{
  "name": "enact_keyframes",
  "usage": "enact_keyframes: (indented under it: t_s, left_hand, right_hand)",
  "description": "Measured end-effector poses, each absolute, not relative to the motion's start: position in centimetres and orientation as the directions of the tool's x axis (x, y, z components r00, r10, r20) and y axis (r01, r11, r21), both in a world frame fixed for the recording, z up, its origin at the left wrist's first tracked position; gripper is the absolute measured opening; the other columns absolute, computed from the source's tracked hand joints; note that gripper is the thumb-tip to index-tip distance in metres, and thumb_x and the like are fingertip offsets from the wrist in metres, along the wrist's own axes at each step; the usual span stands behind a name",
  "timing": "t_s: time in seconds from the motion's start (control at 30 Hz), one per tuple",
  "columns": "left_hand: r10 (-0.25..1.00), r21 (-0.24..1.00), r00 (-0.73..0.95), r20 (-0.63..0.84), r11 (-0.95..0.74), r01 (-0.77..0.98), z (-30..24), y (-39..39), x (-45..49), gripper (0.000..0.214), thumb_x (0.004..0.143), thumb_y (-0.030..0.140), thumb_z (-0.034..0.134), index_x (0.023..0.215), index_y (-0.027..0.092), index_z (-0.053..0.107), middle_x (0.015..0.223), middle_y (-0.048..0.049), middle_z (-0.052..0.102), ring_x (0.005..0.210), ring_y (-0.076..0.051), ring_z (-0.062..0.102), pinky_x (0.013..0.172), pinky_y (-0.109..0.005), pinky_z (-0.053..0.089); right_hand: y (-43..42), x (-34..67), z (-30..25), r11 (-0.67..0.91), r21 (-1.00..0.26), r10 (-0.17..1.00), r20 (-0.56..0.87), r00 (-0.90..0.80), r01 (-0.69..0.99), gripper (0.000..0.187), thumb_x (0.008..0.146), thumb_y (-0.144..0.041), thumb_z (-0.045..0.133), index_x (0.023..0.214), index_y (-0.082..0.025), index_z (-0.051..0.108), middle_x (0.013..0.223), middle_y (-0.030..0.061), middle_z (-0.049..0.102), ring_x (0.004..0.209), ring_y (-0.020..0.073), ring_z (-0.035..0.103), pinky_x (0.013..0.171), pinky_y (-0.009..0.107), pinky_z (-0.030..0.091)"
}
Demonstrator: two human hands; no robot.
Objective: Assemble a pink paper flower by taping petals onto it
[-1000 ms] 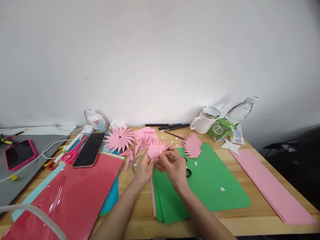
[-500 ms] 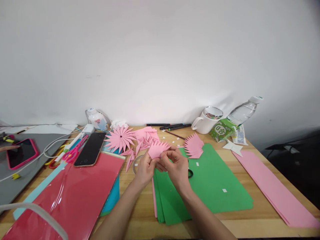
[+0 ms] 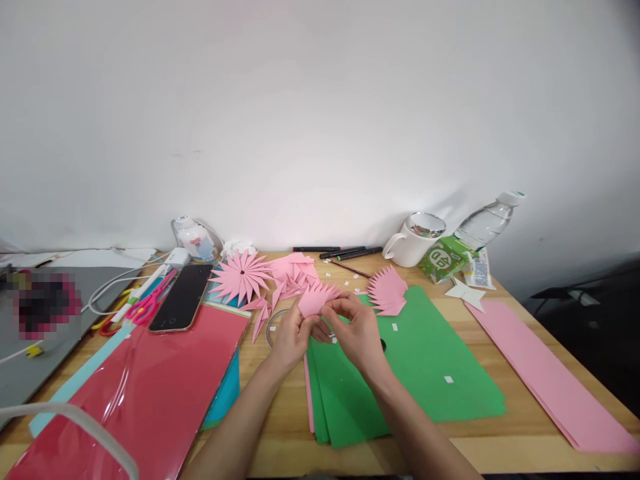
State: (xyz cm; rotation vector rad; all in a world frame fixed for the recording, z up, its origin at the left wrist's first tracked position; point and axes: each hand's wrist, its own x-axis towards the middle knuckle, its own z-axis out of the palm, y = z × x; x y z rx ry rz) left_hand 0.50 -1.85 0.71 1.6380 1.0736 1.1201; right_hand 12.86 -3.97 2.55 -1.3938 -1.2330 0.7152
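A pink folded-paper fan [image 3: 316, 298] with a row of pointed tips is held up between my two hands over the edge of the green paper sheets [image 3: 425, 373]. My left hand [image 3: 291, 339] grips its lower left side, thumb in front. The fingers of my right hand [image 3: 354, 327] pinch its lower right edge. Just beyond, to the right, lies a similar pink paper fan [image 3: 388, 291]. Behind my left hand are a finished-looking round pink paper pinwheel [image 3: 243, 275] and a heap of loose pink folded pieces [image 3: 295, 272]. My fingers hide the fan's lower part.
On the left lie a black phone [image 3: 181, 297], pink scissors [image 3: 150, 298] and a red paper pack [image 3: 145, 393]. Markers [image 3: 350, 253], a white mug [image 3: 416, 240], a green box [image 3: 444, 259] and a bottle [image 3: 487, 221] line the wall. Pink strips [image 3: 550, 380] lie right.
My right hand has shifted slightly to the right, covering more of the black ring-shaped thing on the green paper. The pink fan stays held in both hands.
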Motion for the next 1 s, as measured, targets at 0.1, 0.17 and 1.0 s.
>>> enact_keyframes:
  t_s: [0.1,0.17,1.0]
  left_hand:
    - [0.946,0.942,0.232,0.226,-0.274,0.196,0.4,-1.8,0.4,0.005,0.078,0.019,0.05,0.073,0.02,0.049,0.051,0.0037,0.051,0.045,-0.012,0.049,0.044,-0.022,0.04]
    - [0.946,0.945,0.243,0.216,-0.265,0.191,0.2,-1.8,0.4,0.002,0.078,0.019,0.05,0.077,0.02,0.05,0.054,0.003,0.053,0.046,-0.012,0.05,0.044,-0.022,0.04]
    - [0.967,0.998,0.245,0.064,-0.069,0.012,2.5,-1.9,0.5,0.03,0.074,0.038,0.061,0.061,0.022,0.04,0.044,0.0075,0.036,0.037,-0.009,0.038,0.036,-0.02,0.033]
  right_hand:
    - [-3.7,13.4,2.4,0.13,-0.948,0.952,0.201,0.231,0.291,0.019,0.071,-0.027,0.057,0.056,-0.017,0.064,0.069,0.0037,0.06,0.067,0.0167,0.057,0.065,0.029,0.045]
    - [-3.6,13.5,2.4,0.122,-0.945,0.956,0.194,0.219,0.305,0.019,0.07,-0.026,0.057,0.054,-0.017,0.063,0.067,0.0038,0.06,0.067,0.0172,0.057,0.064,0.029,0.045]
    - [-3.5,11.9,1.9,0.339,-0.788,0.787,0.537,0.304,0.513,0.01,0.074,-0.018,0.056,0.065,-0.018,0.058,0.093,0.0071,0.05,0.091,0.0201,0.053,0.08,0.034,0.044]
